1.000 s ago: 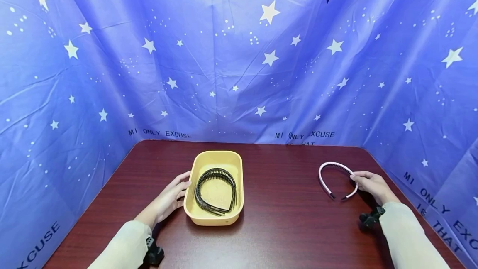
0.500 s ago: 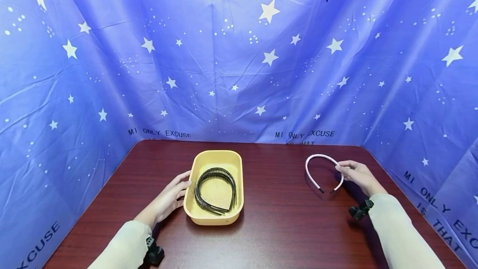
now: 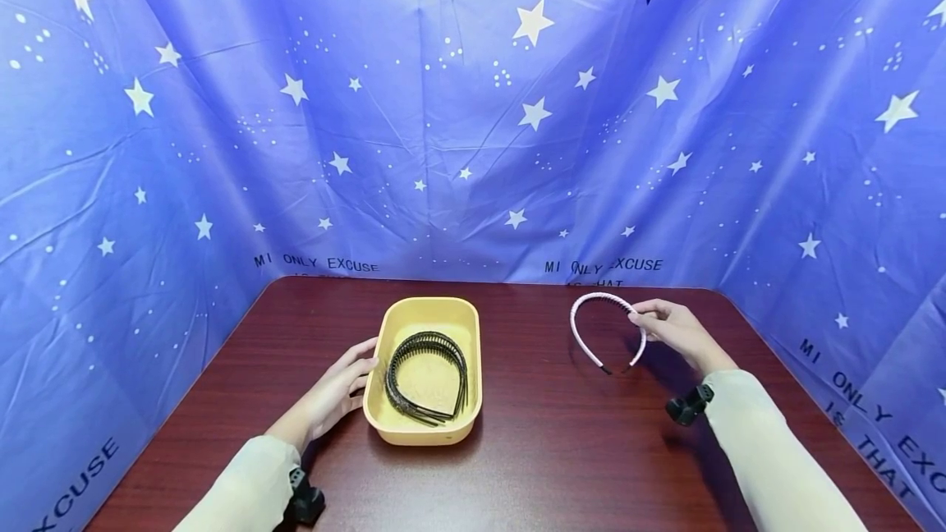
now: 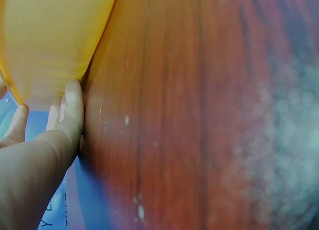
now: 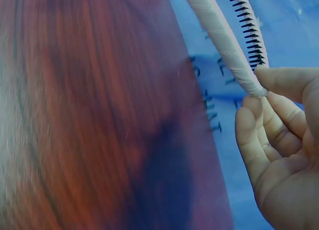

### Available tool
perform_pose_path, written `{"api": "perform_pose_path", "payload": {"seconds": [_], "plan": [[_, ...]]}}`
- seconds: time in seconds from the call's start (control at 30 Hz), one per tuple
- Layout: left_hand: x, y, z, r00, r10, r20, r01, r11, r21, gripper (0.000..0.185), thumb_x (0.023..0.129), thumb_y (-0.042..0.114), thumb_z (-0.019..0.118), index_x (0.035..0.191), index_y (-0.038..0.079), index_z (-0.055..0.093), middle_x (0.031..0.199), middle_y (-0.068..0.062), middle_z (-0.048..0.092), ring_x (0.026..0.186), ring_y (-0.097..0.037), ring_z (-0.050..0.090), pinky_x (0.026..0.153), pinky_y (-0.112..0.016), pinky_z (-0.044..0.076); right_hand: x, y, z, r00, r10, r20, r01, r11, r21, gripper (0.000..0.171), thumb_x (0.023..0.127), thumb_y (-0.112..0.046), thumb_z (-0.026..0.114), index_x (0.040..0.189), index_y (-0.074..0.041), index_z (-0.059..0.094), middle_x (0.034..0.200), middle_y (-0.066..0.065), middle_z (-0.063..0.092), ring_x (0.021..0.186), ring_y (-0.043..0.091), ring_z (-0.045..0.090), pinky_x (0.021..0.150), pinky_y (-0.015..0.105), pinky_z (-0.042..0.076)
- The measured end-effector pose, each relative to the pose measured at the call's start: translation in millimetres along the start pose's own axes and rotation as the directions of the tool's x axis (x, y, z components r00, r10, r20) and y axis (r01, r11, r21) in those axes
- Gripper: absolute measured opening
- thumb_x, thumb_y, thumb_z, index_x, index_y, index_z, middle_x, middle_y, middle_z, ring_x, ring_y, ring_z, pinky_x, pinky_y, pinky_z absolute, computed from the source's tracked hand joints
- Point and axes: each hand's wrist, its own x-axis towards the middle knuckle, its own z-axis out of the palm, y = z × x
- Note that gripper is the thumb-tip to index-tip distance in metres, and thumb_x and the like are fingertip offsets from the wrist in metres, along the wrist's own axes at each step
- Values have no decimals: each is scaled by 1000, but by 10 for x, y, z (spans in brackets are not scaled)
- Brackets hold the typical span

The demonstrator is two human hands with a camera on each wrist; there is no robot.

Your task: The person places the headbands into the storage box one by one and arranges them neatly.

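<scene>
In the head view a pale pink headband with dark teeth and dark ends hangs above the right part of the table. My right hand pinches one side of it between thumb and fingertips; the right wrist view shows the wrapped band up close in that pinch. Left of centre stands a yellow plastic box. Black toothed headbands lie together inside it, overlapping so that their number is hard to tell. My left hand touches the box's left side with extended fingers.
A dark red wood-grain table carries the box. Blue cloth printed with white stars surrounds its back and sides. A small black device sits on the right wrist, another black device on the left.
My right hand has carried the pale pink headband leftward and a little away from me, toward the box. The left hand, the box and the black headbands have stayed in place.
</scene>
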Motion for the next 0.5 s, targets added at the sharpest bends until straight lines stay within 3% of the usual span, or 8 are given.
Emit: {"api": "perform_pose_path", "payload": {"seconds": [0.23, 0.5], "plan": [[-4, 2, -9, 1000, -1, 3, 1, 1000, -5, 58, 105, 28, 51, 157, 20, 27, 136, -17, 53, 115, -24, 57, 93, -43, 49, 99, -182, 213, 999, -37, 31, 37, 999, -1, 43, 98, -16, 67, 126, 15, 55, 85, 4, 63, 75, 9, 59, 73, 29, 55], [1, 5, -13, 1000, -2, 4, 2, 1000, -8, 59, 104, 28, 52, 157, 19, 27, 136, -16, 53, 116, -25, 57, 93, -43, 48, 209, -309, 433, 995, -65, 69, 65, 998, 2, 38, 97, -15, 68, 122, 11, 59, 81, -1, 60, 72, 11, 56, 71, 32, 53]]}}
